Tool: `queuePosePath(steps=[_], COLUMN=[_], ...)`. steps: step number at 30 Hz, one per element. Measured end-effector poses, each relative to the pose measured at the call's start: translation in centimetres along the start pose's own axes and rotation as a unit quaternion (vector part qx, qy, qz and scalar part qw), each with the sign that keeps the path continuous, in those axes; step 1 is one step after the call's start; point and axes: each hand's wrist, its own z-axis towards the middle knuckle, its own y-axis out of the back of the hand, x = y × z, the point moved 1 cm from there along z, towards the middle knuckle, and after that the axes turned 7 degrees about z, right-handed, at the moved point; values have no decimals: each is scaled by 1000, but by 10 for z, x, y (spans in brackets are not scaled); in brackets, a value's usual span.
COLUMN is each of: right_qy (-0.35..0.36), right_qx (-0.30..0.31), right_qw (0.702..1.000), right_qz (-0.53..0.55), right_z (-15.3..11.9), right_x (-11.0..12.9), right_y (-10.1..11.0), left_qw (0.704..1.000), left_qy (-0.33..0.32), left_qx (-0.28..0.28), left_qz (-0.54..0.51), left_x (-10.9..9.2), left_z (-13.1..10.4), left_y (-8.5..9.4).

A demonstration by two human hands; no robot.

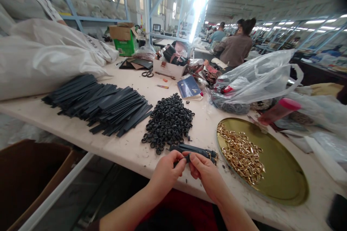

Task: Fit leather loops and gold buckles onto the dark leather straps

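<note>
At the table's near edge, my left hand and my right hand meet, both closed with fingertips pinching a small dark strap. Most of that strap is covered by the fingers. Just beyond them lies a bundle of dark straps with gold buckles. Behind it rises a heap of small black loops. Flat dark strips are spread in a pile to the left. On the right, a round gold-coloured tray carries a mound of gold metal hardware.
Farther back are black-handled scissors, a blue booklet, a white box of scraps and a clear plastic bag. A pink-lidded container leans behind the tray. White sacks bulge at left; an open carton stands below.
</note>
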Motion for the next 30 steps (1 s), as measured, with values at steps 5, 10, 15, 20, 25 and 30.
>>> queuePosePath(steps=[5, 10, 15, 20, 25, 30], right_qy=[-12, -13, 27, 47, 45, 6], right_qx=[11, 18, -63, -55, -12, 29], right_qw=[1000, 999, 998, 997, 998, 999], right_qz=[6, -36, 4, -15, -40, -21], right_z=[14, 20, 26, 25, 18, 10], right_x=[-3, -3, -3, -3, -1, -1], right_y=[-2, -1, -1, -5, 1, 7], left_qw=[999, 998, 998, 999, 998, 993], left_qy=[-4, 9, -39, -1, -17, -56], left_qx=[-23, 16, 45, 28, 53, 92], left_qz=[39, 68, 3, -38, -18, 48], left_x=[1, 1, 2, 14, 9, -5], left_z=[9, 16, 22, 26, 18, 4], left_y=[5, 11, 11, 7, 7, 11])
